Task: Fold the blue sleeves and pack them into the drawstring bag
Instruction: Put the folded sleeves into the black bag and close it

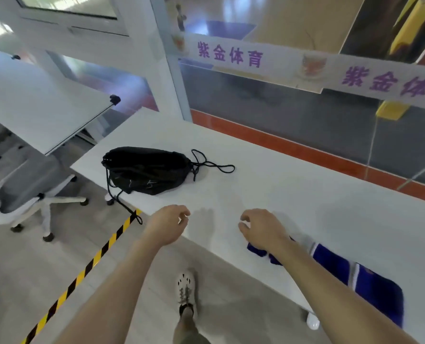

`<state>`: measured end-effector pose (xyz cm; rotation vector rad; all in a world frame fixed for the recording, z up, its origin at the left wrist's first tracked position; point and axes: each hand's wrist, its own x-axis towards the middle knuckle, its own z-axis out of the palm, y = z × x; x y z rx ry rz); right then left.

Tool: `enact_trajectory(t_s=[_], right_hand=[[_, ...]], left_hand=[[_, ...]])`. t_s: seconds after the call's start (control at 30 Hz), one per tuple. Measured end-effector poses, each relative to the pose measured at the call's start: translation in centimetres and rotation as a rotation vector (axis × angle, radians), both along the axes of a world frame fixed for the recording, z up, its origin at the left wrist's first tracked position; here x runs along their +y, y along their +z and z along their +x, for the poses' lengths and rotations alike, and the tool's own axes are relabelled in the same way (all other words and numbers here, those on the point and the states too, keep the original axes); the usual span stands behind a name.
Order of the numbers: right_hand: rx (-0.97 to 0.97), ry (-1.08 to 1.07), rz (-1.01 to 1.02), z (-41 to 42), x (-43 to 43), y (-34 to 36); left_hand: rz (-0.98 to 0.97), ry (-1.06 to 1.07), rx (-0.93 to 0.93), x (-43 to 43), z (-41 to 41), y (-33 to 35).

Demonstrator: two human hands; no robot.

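A black drawstring bag lies flat on the white table, its cords trailing to the right and down over the table's left edge. Blue sleeves with white stripes lie at the table's near edge on the right, partly hidden under my right forearm. My left hand hovers over the near edge of the table with fingers loosely curled and holds nothing. Beside it, my right hand hovers just left of the sleeves, fingers also loosely curled and empty.
A glass wall with a banner of purple characters runs behind the table. A tilted white board and a white office chair stand at the left. Yellow-black tape crosses the floor. My shoe shows below the table edge.
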<state>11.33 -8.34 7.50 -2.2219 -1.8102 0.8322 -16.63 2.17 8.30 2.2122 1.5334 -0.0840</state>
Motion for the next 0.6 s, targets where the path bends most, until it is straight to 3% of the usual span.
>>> enact_trajectory(t_s=[0.17, 0.27, 0.33, 0.47, 0.53, 0.6], right_hand=[[0.089, -0.113, 0.116, -9.3, 13.7, -0.6], [0.007, -0.169, 0.258, -12.9, 20.1, -0.2], [-0.057, -0.202, 0.284, -14.0, 23.6, -0.1], [-0.225, -0.066, 0.067, -14.7, 29.1, -0.7], [-0.213, -0.030, -0.071, -15.0, 31.0, -1.7], [-0.084, -0.084, -0.149, -15.2, 31.9, -2.7]], left_hand=[[-0.014, 0.169, -0.122, 13.7, -11.2, -0.4], [0.065, 0.332, -0.163, 20.0, -15.8, -0.2], [-0.005, 0.532, -0.204, 23.7, -17.1, -0.5], [-0.384, 0.758, -0.318, 27.2, -17.1, -2.1], [-0.443, 0.812, -0.388, 27.7, -16.3, -3.6], [-0.424, 0.864, -0.456, 27.9, -15.4, -5.2]])
